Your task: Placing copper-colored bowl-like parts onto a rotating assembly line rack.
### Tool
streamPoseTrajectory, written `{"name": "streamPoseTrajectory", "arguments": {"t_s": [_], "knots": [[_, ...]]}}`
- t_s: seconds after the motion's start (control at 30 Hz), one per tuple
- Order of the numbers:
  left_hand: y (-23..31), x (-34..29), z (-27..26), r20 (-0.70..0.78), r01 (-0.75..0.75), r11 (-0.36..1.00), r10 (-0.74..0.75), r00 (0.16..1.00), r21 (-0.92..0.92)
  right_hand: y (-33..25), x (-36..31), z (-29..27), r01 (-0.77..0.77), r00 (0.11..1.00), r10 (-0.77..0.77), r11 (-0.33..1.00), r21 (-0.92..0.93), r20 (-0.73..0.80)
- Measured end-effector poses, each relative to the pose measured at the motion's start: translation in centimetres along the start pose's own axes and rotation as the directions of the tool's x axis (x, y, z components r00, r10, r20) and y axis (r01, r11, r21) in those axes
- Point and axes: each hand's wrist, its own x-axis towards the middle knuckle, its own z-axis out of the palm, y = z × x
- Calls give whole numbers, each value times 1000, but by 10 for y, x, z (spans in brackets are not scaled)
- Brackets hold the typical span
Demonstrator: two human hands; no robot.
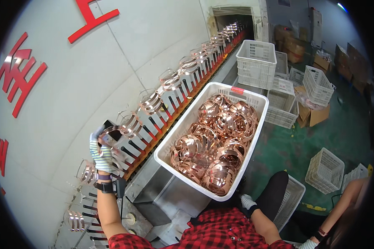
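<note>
My left hand (101, 153), in a white glove with coloured stripes, reaches up to the hanging row by the wall. Its fingers close around a shiny copper-coloured metal band (112, 132). More looped band pieces (130, 124) hang beside it along the row. My right hand (248, 202), also in a striped glove, is low beside my dark-trousered knee, near the crate's near right corner. Its fingers look loosely stretched, with nothing seen in them. Between my arms stands a white plastic crate (164, 163) heaped with copper-coloured metal bands (218, 176).
Red and black upright holders (156, 124) line a conveyor that runs into a wall opening (237, 20). White crates (257, 58) are stacked beyond, with others (325, 171) on the green floor (293, 155). A cardboard box (318, 114) lies open. Another person's forearm (340, 207) enters at right.
</note>
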Motion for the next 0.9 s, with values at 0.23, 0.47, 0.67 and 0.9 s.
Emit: {"name": "streamPoseTrajectory", "arguments": {"t_s": [0.23,0.47,0.67,0.9], "knots": [[-74,44,85,403,574,545,-409,818,-611,-26,-23,1,26,1000,-25,996,83,-7],[-83,64,124,629,936,254,-693,352,-245,13,4,0,-155,987,156,896,416,32],[-136,64,76,664,961,276,-719,205,1,11,13,13,-97,994,84,969,229,64],[63,79,122,480,126,947,33,877,-295,36,24,4,-103,994,108,966,236,-9]]}}
